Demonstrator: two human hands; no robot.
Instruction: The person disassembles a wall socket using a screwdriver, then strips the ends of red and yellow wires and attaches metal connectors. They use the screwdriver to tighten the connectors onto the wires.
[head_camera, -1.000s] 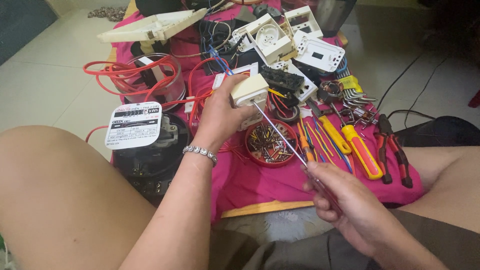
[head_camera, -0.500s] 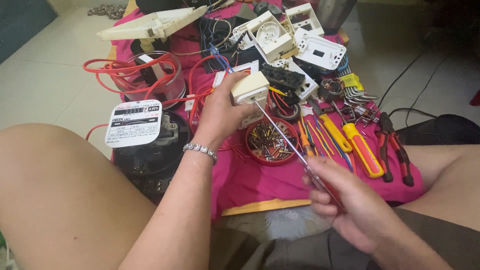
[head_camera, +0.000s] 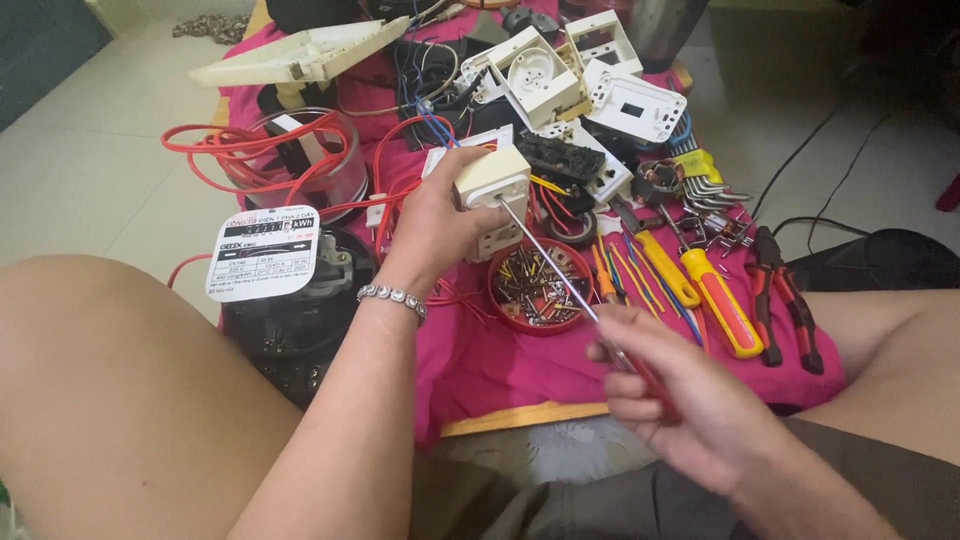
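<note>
Red plastic forms the round dish (head_camera: 540, 288) on the pink cloth (head_camera: 480, 360), and it is filled with a loose heap of small screws and short wire offcuts in yellow, red and metal tones. To its left a clear glass dome (head_camera: 300, 160) stands over coils of red wire (head_camera: 200, 150), and nearer the person sits a black meter (head_camera: 290, 300) with a white label on top. The socket (head_camera: 492, 195) is a cream, box-like block with rounded corners and a lighter face turned toward the person; it is held up just above the cloth, behind the dish, with red and yellow leads trailing from its far side. The left hand (head_camera: 435, 235), a beaded bracelet at its wrist, is curled around the socket from the left, thumb and fingers clamped on its sides. The right hand (head_camera: 680, 400) has its fingers closed in a pinch around the handle of a screwdriver (head_camera: 545, 260), whose thin metal shaft slants up over the dish so that its tip meets the socket's face. Right of the dish lie a yellow and orange screwdriver (head_camera: 715, 300) and pliers (head_camera: 785, 295), near white switch plates (head_camera: 630, 105).
</note>
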